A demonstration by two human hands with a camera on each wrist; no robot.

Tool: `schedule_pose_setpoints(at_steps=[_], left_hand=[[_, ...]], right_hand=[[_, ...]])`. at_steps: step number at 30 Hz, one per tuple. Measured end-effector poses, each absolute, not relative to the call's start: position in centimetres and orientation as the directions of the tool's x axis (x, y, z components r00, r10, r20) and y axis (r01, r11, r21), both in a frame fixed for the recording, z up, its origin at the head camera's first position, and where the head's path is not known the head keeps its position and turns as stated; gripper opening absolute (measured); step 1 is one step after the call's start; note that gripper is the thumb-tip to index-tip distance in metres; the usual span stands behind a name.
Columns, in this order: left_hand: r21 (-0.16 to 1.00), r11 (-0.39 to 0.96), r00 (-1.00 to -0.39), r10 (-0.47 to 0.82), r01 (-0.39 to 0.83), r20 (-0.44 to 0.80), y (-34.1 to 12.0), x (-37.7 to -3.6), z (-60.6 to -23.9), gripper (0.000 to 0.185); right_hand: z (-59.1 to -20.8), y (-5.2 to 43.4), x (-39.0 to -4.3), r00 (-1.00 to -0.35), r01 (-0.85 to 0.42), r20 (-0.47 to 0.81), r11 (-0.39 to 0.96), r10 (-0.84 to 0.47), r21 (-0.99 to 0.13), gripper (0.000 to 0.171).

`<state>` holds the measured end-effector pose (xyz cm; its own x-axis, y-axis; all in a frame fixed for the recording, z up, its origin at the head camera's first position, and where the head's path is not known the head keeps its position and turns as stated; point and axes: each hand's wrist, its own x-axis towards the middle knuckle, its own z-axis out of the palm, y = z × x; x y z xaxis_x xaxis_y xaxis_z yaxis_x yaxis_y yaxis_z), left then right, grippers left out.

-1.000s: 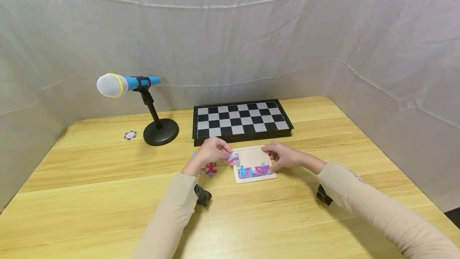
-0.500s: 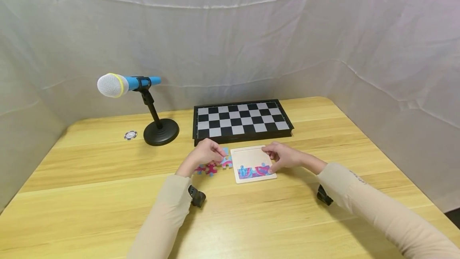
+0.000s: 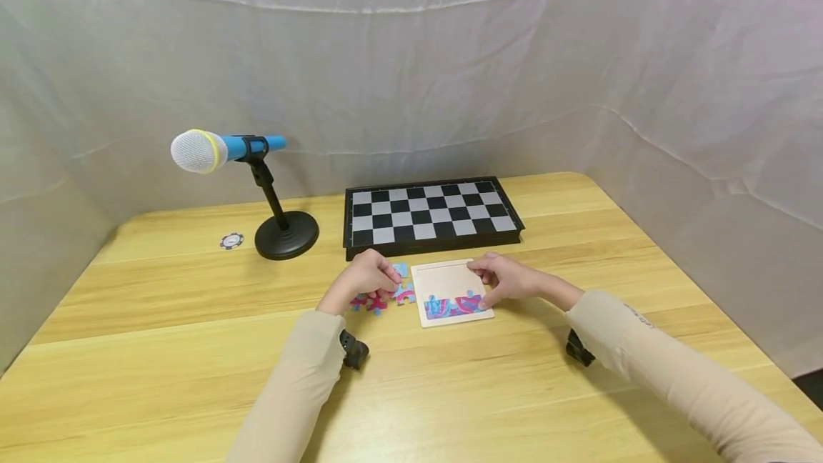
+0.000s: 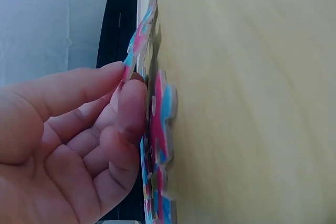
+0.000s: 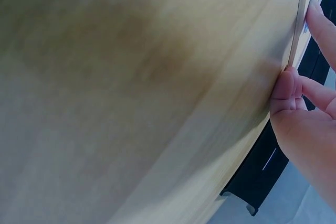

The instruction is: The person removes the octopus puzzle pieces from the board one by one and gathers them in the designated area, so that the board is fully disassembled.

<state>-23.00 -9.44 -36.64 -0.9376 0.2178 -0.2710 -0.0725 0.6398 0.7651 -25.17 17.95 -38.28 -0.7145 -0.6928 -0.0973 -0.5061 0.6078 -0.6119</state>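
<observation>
A loose jigsaw piece [image 4: 137,40], pink and blue, is being pinched between the thumb and forefinger of the left hand [image 3: 365,279]. It is tilting up off the wooden table [image 3: 193,349], just left of the puzzle tray [image 3: 450,279]. Beneath those fingers, a few more loose pieces [image 3: 379,299] are lying flat on the table, touching or nearly touching one another.

The right hand [image 3: 504,279] is resting on the tray's right side, its fingers curling over the far edge and its thumb pressing the near right corner. The right wrist view shows fingertips [image 5: 286,85] bearing against the tray's thin edge. The tray's lower row of pieces [image 3: 453,304] is already filled in; the upper part is bare wood.

To do this step well, the picked piece probably wants lifting clear of its neighbours so none is dragged along. The right hand's bracing should keep the light tray from sliding while a piece is being pressed in. Matching the colours to the filled row would likely guide the orientation.

Behind the tray, a folded chessboard [image 3: 432,216] is lying flat. Farther left are a microphone on a desk stand [image 3: 221,151] and a small poker chip [image 3: 231,240]. White cloth is surrounding the table.
</observation>
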Motion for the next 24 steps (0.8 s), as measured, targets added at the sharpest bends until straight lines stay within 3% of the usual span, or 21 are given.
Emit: schedule_pose_setpoints(at_steps=[14, 24], left_hand=[[0.744, 0.661, -0.935, 0.196, -0.097, -0.296, -9.49, -23.05, -36.46, 0.004], [0.756, 0.654, -0.945, 0.225, -0.033, -0.236, -8.90, -22.87, -35.98, 0.004]], right_hand=[[-38.27, 17.89, -25.28, -0.713, -0.505, -0.100, 0.607, -0.694, -0.614, 0.071], [-37.91, 17.70, -24.91, -0.709, -0.504, -0.104, 0.604, -0.698, -0.618, 0.061]])
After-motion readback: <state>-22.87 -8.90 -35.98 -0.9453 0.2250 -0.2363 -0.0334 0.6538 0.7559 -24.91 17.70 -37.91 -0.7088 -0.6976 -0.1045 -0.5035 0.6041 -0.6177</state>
